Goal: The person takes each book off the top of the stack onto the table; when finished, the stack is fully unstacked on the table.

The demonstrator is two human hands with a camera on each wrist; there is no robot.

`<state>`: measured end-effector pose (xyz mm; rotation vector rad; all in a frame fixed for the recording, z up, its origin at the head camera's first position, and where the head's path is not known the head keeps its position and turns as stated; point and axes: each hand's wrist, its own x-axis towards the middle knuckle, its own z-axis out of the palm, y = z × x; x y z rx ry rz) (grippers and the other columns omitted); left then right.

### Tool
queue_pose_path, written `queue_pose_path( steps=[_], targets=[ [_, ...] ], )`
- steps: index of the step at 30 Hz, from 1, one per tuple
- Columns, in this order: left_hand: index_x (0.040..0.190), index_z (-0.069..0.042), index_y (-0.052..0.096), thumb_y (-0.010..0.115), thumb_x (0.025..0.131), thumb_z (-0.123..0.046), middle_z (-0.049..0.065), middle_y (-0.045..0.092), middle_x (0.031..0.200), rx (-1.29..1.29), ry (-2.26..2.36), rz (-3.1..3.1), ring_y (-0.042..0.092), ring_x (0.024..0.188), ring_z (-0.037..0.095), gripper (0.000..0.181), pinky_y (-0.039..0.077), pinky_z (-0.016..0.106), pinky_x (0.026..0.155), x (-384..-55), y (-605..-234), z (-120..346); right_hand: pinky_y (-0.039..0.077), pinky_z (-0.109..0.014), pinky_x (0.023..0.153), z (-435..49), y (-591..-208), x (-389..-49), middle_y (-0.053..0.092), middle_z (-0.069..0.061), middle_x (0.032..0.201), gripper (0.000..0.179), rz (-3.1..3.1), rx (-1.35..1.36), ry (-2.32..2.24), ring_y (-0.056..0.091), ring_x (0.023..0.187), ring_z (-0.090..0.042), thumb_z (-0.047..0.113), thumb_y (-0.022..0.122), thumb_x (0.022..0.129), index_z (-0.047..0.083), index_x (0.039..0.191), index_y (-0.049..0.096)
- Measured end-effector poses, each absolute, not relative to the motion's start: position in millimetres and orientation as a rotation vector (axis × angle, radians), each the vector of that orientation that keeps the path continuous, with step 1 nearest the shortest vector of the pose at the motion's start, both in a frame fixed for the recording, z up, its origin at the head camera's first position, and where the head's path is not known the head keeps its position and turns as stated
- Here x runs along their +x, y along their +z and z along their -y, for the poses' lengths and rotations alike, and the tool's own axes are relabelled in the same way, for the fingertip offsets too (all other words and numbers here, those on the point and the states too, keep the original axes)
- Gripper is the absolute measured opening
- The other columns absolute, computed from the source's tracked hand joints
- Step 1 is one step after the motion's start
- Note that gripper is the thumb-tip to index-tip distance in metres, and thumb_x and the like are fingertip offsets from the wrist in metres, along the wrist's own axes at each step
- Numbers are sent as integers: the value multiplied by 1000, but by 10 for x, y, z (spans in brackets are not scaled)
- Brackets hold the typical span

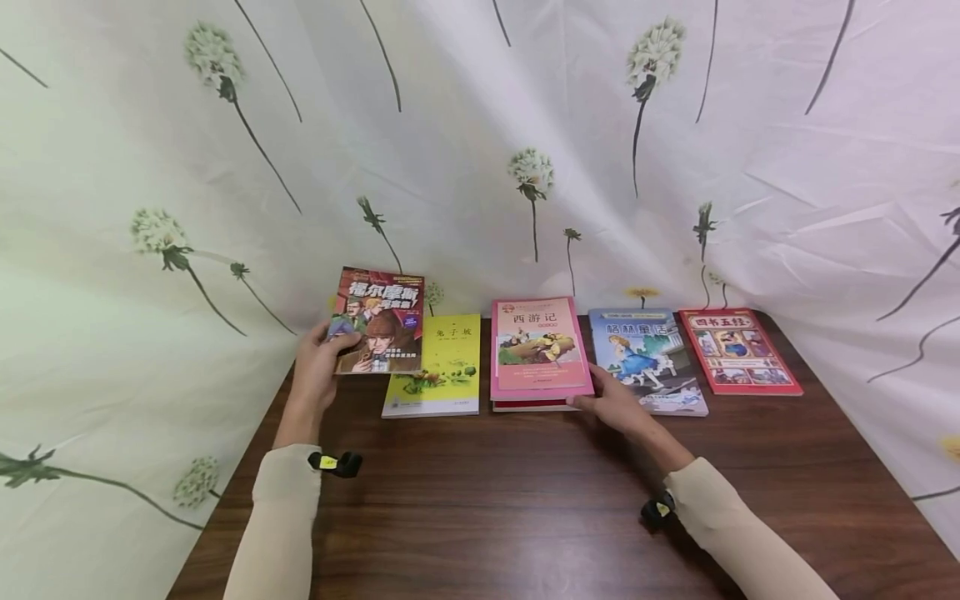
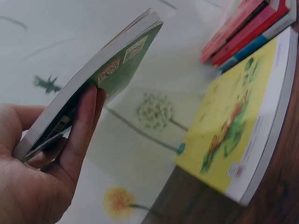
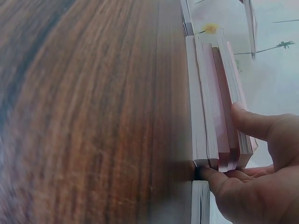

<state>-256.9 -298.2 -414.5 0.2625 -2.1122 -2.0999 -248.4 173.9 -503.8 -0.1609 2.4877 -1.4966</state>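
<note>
My left hand (image 1: 321, 360) grips a paperback with a detective on its dark red cover (image 1: 393, 333). The book is raised, overlapping a yellow book (image 1: 450, 367) in the head view. The left wrist view shows its green back cover (image 2: 119, 70), with the thumb on one side and fingers on the other. My right hand (image 1: 611, 402) holds the near right corner of a book stack topped by a pink book (image 1: 538, 383). In the right wrist view, the thumb lies on the front edges of the upper books (image 3: 229, 107); the other fingers are at the stack's right side.
A blue illustrated book (image 1: 645, 358) lies right of the stack, close beside my right hand. Farther right is a red book (image 1: 742, 354). All rest along the back of a dark wooden table (image 1: 510, 500), before a dandelion-print cloth (image 1: 450, 167).
</note>
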Motion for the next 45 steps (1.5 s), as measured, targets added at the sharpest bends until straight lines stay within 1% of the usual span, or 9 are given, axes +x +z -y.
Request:
queue_pose_path(
  steps=[9,13,16,26,29,34,39,42,45],
  targets=[
    [163,1,38,72,103,-21,-9,61,114,428,-1935,2206,63,92,-3,72,55,11,74,-2555,-4277,3379,29,-66,128,-1732,-5037,-2489,38,-30,167,85,-2504,-163,-1477,35,156,-49,23,73,100,2,168,27],
    [164,-2,38,72,103,-24,9,60,140,525,-1891,2215,61,97,-2,73,55,10,74,-2565,-4336,3476,28,-67,128,-1739,-5037,-2486,38,-29,167,85,-2487,-152,-1481,35,157,-49,24,73,100,2,168,27],
    [166,-3,36,70,104,-26,20,48,159,565,-1860,2226,58,101,-1,74,54,9,75,-2577,-4380,3528,28,-66,128,-1744,-5044,-2490,37,-29,168,85,-2481,-153,-1491,34,157,-49,23,73,100,2,168,27],
    [167,-10,34,66,107,-30,17,41,169,624,-1763,2309,53,133,17,70,48,7,80,-2589,-4554,3663,28,-66,128,-1741,-5047,-2467,35,-29,169,84,-2476,-145,-1495,33,157,-49,22,72,101,2,168,26],
    [166,-8,37,65,108,-31,19,43,167,607,-1716,2359,56,128,17,69,48,8,78,-2593,-4600,3699,28,-66,128,-1739,-5035,-2463,36,-29,168,84,-2482,-150,-1493,33,157,-49,23,72,101,2,168,26],
    [160,1,45,65,108,-25,23,52,155,564,-1638,2424,56,98,3,62,51,11,71,-2592,-4650,3707,28,-66,128,-1735,-5033,-2465,38,-29,167,84,-2476,-146,-1501,35,156,-49,22,72,101,2,168,27],
    [158,3,46,65,107,-19,23,54,148,507,-1627,2431,55,93,0,59,52,11,70,-2626,-4720,3721,27,-67,128,-1738,-5027,-2459,37,-29,168,84,-2483,-153,-1498,33,157,-49,22,73,101,1,168,27],
    [155,4,48,65,108,-18,21,57,137,481,-1528,2491,58,94,5,55,54,17,70,-2664,-4771,3740,27,-67,128,-1743,-5025,-2457,36,-29,168,84,-2487,-156,-1494,32,158,-49,22,73,100,1,168,27],
    [152,6,50,66,107,-20,27,60,133,449,-1332,2594,63,103,25,55,57,35,81,-2704,-4817,3766,27,-67,128,-1742,-5023,-2455,36,-29,168,84,-2485,-154,-1495,32,158,-49,22,73,100,1,168,27]
  ],
)
